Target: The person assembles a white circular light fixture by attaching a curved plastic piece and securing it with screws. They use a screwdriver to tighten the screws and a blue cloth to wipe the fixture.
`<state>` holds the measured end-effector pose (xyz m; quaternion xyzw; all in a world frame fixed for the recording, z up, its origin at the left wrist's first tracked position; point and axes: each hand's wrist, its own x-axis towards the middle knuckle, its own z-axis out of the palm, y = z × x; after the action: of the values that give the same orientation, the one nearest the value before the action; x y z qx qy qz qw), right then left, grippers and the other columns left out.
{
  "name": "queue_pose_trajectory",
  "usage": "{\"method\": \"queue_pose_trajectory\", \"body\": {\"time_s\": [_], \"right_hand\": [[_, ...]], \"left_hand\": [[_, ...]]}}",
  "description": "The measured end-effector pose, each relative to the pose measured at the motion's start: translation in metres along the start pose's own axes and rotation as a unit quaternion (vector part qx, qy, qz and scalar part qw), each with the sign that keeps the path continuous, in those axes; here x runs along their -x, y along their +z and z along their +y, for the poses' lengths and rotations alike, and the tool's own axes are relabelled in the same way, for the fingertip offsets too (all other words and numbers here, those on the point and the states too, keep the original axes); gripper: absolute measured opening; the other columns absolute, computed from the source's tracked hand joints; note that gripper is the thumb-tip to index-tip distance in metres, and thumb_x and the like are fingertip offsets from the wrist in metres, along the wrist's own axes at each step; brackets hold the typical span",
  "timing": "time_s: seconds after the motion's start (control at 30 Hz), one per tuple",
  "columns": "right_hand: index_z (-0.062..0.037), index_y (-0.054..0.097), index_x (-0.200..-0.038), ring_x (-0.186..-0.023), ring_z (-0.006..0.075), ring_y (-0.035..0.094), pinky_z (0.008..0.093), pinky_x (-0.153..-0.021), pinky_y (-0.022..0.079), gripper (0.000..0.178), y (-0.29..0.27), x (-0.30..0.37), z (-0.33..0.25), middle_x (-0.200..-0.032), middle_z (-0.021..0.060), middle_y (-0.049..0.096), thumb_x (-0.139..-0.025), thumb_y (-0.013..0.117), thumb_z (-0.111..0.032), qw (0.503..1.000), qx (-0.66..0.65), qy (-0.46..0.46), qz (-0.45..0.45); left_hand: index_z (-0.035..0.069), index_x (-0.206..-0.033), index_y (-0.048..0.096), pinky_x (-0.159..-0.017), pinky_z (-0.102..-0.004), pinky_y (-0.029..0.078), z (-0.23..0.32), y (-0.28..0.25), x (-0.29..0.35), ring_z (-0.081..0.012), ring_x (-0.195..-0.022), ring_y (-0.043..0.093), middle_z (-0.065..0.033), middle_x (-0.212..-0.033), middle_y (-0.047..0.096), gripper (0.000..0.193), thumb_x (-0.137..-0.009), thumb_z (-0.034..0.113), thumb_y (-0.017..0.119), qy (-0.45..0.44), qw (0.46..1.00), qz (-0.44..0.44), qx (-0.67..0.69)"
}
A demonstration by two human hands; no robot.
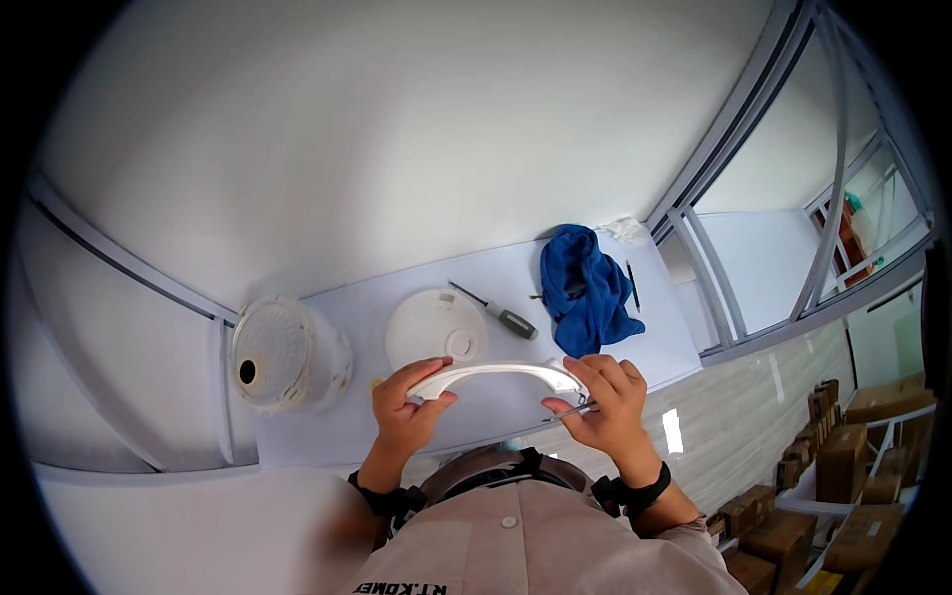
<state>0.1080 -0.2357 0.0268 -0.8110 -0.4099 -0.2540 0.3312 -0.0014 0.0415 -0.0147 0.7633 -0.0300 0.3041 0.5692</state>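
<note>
Both my hands hold up a white curved handle [496, 369], arched upward, one hand at each end. My left hand [407, 407] pinches its left end between thumb and fingers. My right hand [607, 402] grips the right end, and a thin metal piece [573, 412] also sticks out between its thumb and fingers; its kind is unclear. Just beyond the handle, a round white lid [416, 322] lies flat on the white table [367, 283], partly hidden by it. A screwdriver [511, 319] with a grey handle rests beside the lid, its shaft pointing far left.
A white tub-shaped housing [288, 347] with a dark round hole stands at the table's left. A crumpled blue cloth [585, 288] lies at the right, near a thin black pen-like stick [633, 286] and white crumpled material [625, 230]. Metal-framed partitions flank the table; cardboard boxes [841, 461] stand lower right.
</note>
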Motion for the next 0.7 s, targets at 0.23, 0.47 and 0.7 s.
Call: {"method": "queue_pose_trajectory", "body": {"time_s": [0.23,0.47,0.7], "right_hand": [[-0.0142,0.078,-0.111,-0.062,0.014,0.055,0.0302,-0.058,0.033,0.047,0.011,0.01,0.003,-0.09,-0.0022,0.071,-0.072,0.092,-0.037,0.997,0.005,-0.043,0.069],[-0.0135,0.079,-0.102,-0.066,0.0128,0.063,0.0294,-0.059,0.035,0.041,0.017,0.021,0.003,-0.087,-0.0021,0.075,-0.068,0.094,-0.031,0.997,-0.031,-0.001,0.072],[-0.011,0.077,-0.097,-0.063,0.0142,0.062,0.0309,-0.057,0.035,0.038,0.023,0.025,0.001,-0.085,0.0,0.074,-0.068,0.095,-0.027,0.996,-0.061,0.013,0.058]], "left_hand": [[-0.004,-0.122,0.069,-0.096,-0.0355,0.058,-0.006,-0.002,0.001,-0.0266,-0.109,0.075,-0.0213,-0.118,0.076,0.041,-0.086,0.006,0.085,-0.039,0.999,-0.026,0.0],[0.0,-0.121,0.071,-0.092,-0.0345,0.059,0.001,0.003,-0.004,-0.0248,-0.105,0.076,-0.0173,-0.115,0.077,0.045,-0.08,0.003,0.087,-0.034,0.997,-0.049,-0.053],[0.001,-0.102,0.072,-0.086,-0.0345,0.059,0.011,0.003,-0.006,-0.0274,-0.095,0.077,-0.0167,-0.105,0.078,0.03,-0.077,0.004,0.089,0.002,0.994,-0.036,-0.101]]}}
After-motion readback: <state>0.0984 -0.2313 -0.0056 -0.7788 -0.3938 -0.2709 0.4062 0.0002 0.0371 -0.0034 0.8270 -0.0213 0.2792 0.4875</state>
